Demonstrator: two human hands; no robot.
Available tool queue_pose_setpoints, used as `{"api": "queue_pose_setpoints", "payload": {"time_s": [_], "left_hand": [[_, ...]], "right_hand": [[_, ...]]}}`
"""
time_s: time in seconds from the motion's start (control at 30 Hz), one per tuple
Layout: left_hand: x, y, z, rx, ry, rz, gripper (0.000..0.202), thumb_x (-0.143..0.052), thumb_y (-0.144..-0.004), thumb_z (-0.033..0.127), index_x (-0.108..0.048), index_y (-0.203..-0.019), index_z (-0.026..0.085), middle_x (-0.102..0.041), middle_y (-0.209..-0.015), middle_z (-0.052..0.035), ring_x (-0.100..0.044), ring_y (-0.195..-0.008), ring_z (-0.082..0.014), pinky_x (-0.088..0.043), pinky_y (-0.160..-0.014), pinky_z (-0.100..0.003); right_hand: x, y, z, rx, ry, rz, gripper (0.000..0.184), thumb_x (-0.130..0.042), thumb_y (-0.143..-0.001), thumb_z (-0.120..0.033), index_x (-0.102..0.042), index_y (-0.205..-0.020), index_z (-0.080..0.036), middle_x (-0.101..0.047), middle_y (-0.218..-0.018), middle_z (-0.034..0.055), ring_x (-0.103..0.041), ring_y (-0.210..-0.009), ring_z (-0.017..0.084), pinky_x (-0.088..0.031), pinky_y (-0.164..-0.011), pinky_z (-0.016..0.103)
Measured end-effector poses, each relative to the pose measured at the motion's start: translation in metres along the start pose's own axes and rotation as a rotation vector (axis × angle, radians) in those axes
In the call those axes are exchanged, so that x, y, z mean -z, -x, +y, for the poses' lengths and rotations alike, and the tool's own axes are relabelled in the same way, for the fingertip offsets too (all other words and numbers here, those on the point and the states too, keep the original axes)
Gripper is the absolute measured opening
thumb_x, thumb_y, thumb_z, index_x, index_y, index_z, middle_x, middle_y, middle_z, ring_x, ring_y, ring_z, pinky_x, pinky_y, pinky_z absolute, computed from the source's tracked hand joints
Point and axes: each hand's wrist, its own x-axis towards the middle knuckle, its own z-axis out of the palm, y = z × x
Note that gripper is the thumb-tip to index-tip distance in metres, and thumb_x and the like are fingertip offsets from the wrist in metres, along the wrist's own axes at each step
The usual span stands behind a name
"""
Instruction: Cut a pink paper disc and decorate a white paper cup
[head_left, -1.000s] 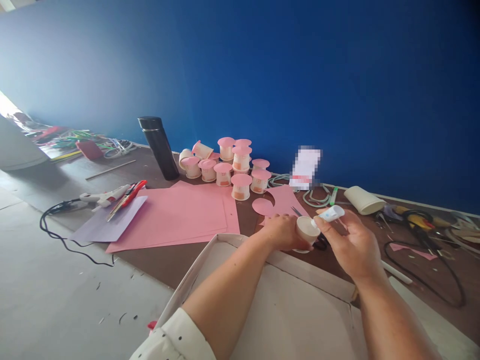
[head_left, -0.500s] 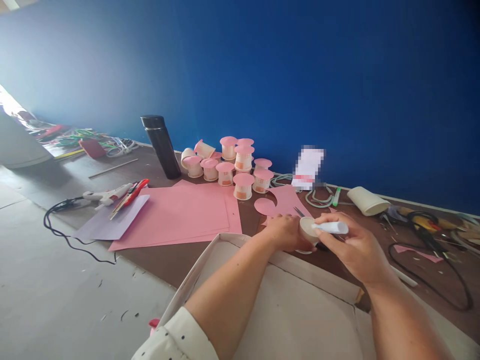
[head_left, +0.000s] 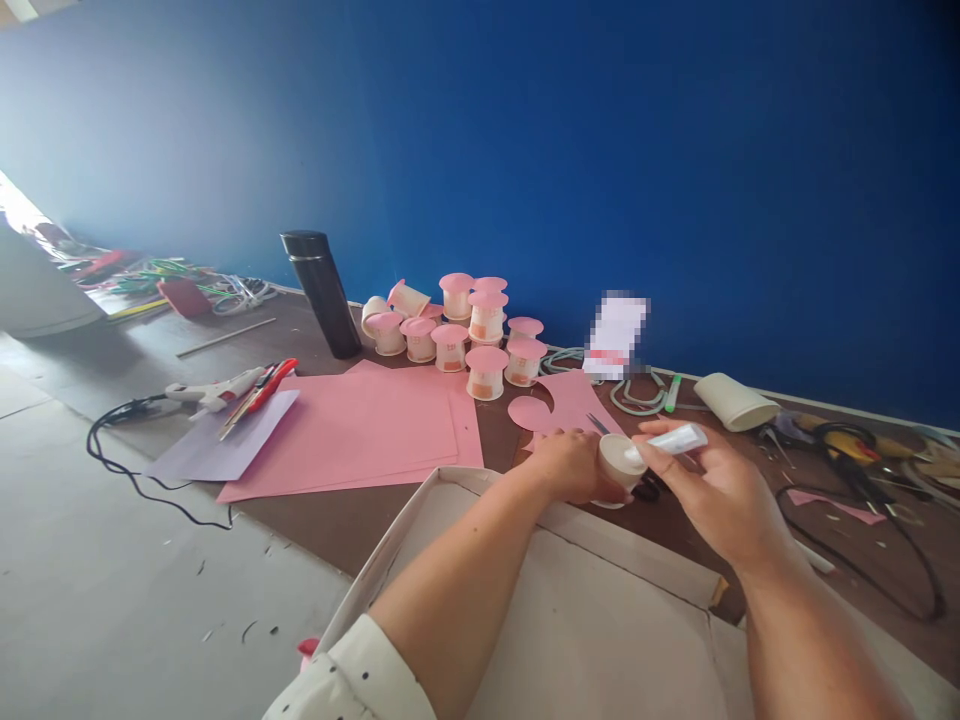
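Observation:
My left hand (head_left: 568,464) is wrapped round a small white paper cup (head_left: 616,462), held on its side with the base toward my right hand. My right hand (head_left: 712,486) pinches a small white glue tube (head_left: 673,442), its tip touching the cup's base. Both hands hover over the far edge of a shallow white cardboard tray (head_left: 480,490). A loose pink paper disc (head_left: 528,412) lies just beyond my left hand on a cut pink sheet (head_left: 574,398).
Several paper cups capped with pink discs (head_left: 465,333) cluster by the blue wall, beside a black flask (head_left: 322,294). Pink paper sheets (head_left: 352,430), a glue gun (head_left: 214,390) with red scissors (head_left: 262,385) lie left. A cup stack (head_left: 733,401) and cables (head_left: 862,480) lie right.
The glue tube's tip came down onto the cup's base, then the tube tilted up a little at its back end. My left hand and the cup stayed nearly still.

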Motion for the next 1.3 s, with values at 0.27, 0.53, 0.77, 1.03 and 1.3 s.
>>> {"api": "queue_pose_setpoints", "payload": {"time_s": [0.27,0.53,0.77,1.03,1.3], "left_hand": [[-0.003,-0.001,-0.002,-0.028,0.035,0.027,0.064,-0.065,-0.06,0.063,-0.055,-0.11,0.023,-0.062,-0.117,-0.0086,-0.059,-0.106,-0.0275,-0.047,-0.088,-0.037],[-0.002,-0.002,0.001,-0.045,0.051,0.026,0.057,-0.065,-0.06,0.061,-0.057,-0.102,0.024,-0.067,-0.104,-0.0052,-0.063,-0.096,-0.0252,-0.048,-0.081,-0.034],[0.0,0.0,0.003,-0.069,0.019,0.028,0.058,-0.065,-0.062,0.059,-0.057,-0.109,0.025,-0.068,-0.107,-0.0052,-0.062,-0.1,-0.0268,-0.048,-0.083,-0.035],[0.003,0.0,0.005,-0.064,-0.013,0.006,0.058,-0.065,-0.064,0.059,-0.057,-0.108,0.022,-0.067,-0.109,-0.0074,-0.062,-0.102,-0.0283,-0.048,-0.083,-0.036],[-0.001,-0.001,-0.001,-0.04,0.036,0.021,0.062,-0.065,-0.059,0.066,-0.057,-0.104,0.024,-0.066,-0.109,-0.0064,-0.062,-0.101,-0.027,-0.048,-0.084,-0.036]], "right_hand": [[-0.007,0.002,-0.008,-0.006,-0.214,0.266,0.043,-0.066,-0.079,-0.051,-0.066,-0.112,-0.024,-0.072,-0.103,0.007,-0.068,-0.091,0.025,-0.052,-0.081,0.039],[-0.019,0.009,-0.025,0.079,-0.167,0.19,0.036,-0.066,-0.079,-0.049,-0.068,-0.106,-0.026,-0.072,-0.105,0.004,-0.067,-0.097,0.025,-0.051,-0.087,0.038],[-0.025,0.007,-0.018,0.085,-0.129,0.145,0.033,-0.066,-0.079,-0.047,-0.069,-0.105,-0.027,-0.072,-0.107,0.0022,-0.068,-0.096,0.024,-0.051,-0.084,0.036],[-0.021,0.005,-0.017,0.063,-0.082,0.096,0.028,-0.065,-0.08,-0.047,-0.069,-0.102,-0.03,-0.072,-0.105,0.0,-0.067,-0.094,0.023,-0.05,-0.082,0.035],[-0.021,0.006,-0.018,0.051,-0.159,0.219,0.033,-0.063,-0.082,-0.048,-0.068,-0.106,-0.026,-0.071,-0.108,0.0038,-0.068,-0.093,0.023,-0.05,-0.086,0.038]]}}
